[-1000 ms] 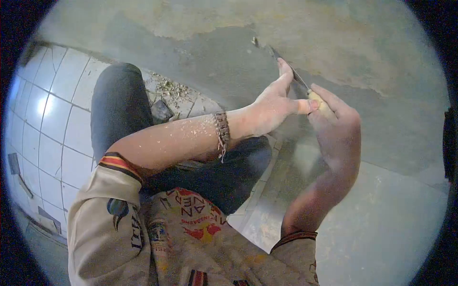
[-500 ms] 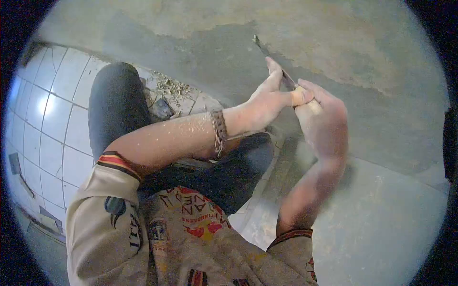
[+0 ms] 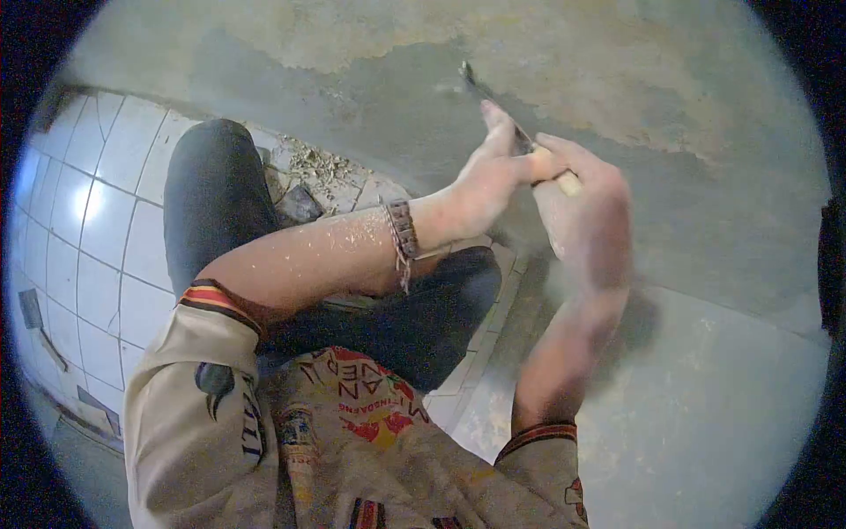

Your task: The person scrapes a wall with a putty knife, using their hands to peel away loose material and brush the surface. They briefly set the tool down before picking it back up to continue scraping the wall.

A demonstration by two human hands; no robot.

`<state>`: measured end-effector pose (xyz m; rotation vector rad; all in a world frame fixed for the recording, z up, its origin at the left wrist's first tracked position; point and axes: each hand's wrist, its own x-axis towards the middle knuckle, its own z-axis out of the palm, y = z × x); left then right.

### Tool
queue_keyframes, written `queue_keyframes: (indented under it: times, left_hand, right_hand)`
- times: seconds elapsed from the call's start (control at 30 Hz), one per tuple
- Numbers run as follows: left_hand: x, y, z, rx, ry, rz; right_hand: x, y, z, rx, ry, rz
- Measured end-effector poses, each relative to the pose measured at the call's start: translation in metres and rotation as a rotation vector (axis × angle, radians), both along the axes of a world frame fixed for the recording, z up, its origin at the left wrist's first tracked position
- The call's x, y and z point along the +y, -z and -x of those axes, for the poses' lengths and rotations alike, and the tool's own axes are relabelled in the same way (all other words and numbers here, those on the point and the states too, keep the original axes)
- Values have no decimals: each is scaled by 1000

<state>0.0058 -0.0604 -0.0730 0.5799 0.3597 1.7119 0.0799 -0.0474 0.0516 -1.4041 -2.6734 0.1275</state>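
Observation:
A long, narrow metal tool with a pale handle point(image 3: 569, 183) lies slantwise across both hands. Its thin metal end points up and left to a small tip point(image 3: 465, 69), close against the grey wall surface point(image 3: 388, 106). My right hand point(image 3: 586, 181) is wrapped round the handle. My left hand point(image 3: 493, 172) is pressed along the metal shaft, its thumb over the front of the handle near my right fingers. Some of the left fingers are hidden behind the palm. Pale flecks cover my left forearm, which wears a braided bracelet point(image 3: 402, 231).
Pale flakes point(image 3: 317, 167) and a dark chunk point(image 3: 300, 204) lie on the white tiled floor point(image 3: 132, 176) beside my bent knee point(image 3: 216, 194). A flat-bladed tool point(image 3: 32, 309) rests at the far left. A smooth pale surface point(image 3: 687, 406) spreads at lower right.
Both hands and the tool have shifted slightly left and upward together, and the tip has moved a little left along the wall surface. The grip looks the same.

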Motion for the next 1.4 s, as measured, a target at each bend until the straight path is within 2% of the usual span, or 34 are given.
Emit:
queue_keyframes:
  times: [0.03, 0.07, 0.13, 0.2, 0.27, 0.33, 0.4, 0.43, 0.5, 0.6, 0.67, 0.73, 0.77, 0.8, 0.87, 0.93, 1.0, 1.03, 1.07, 1.13, 1.2, 1.27, 1.33, 1.4]
  left_hand:
    - [1, 5, 3, -138, 93, 15]
    - [2, 8, -1, -137, 82, 14]
    - [1, 6, -8, 172, -114, 27]
    - [3, 7, -7, 167, -135, 19]
    - [7, 11, 1, -47, 40, -17]
    - [1, 8, -2, -71, 90, -17]
    - [3, 8, -9, 172, -158, 15]
    - [2, 7, -3, 171, -167, 19]
    - [-2, 0, 5, -4, 89, 109]
    - [2, 14, 5, -67, 88, 34]
    - [3, 11, -3, -3, 6, 9]
    - [3, 1, -6, 243, -220, 29]
    - [1, 6, 0, 118, -31, 96]
    - [0, 13, 2, 118, -11, 97]
    - [6, 22, 7, -126, 108, -38]
    - [9, 22, -3, -77, 103, 48]
    - [16, 18, -11, 531, -400, -22]
    - [14, 14, -8, 342, -334, -39]
    - [8, 13, -6, 339, -312, -40]
    - [2, 14, 2, 156, -33, 45]
    - [5, 17, -4, 161, -77, -9]
    - [9, 15, -4, 567, -287, -8]
    - [8, 14, -4, 536, -279, 56]
    - [10, 22, 5, 333, -187, 126]
  right_hand:
    - [6, 4, 2, 2, -111, 0]
    - [1, 1, 2, 2, -121, 0]
    - [-13, -10, 1, -109, 47, 2]
    - [-13, -7, 17, -118, 72, -22]
    - [-13, -3, 14, -143, 129, -43]
    - [-6, 2, 8, -41, 24, 31]
    - [-16, -5, 0, -17, 77, 12]
    - [-19, -6, 0, -2, 131, 1]
    - [-6, 8, 11, -25, 65, -18]
    - [-3, 11, 4, -23, 21, -7]
    - [-7, 7, 1, -8, 11, 41]
    - [-13, 0, 4, -16, 83, -72]
    - [-9, 8, 6, -18, 93, -65]
    - [0, 20, 8, -12, 60, -23]
    - [4, 20, 6, 2, 17, 5]
    - [-4, 11, 1, 62, 40, 84]
    - [-8, 4, 8, 74, 58, 41]
    - [-10, 2, 7, 88, 104, -12]
    - [-11, 4, 5, 85, 126, -11]
    - [-7, 7, 3, 94, 15, 2]
    - [-7, 1, -6, 90, 29, 31]
    - [1, 3, -5, 98, 10, 59]
    - [7, 14, -7, 152, -90, 51]
    - [10, 22, -7, 227, -14, 141]
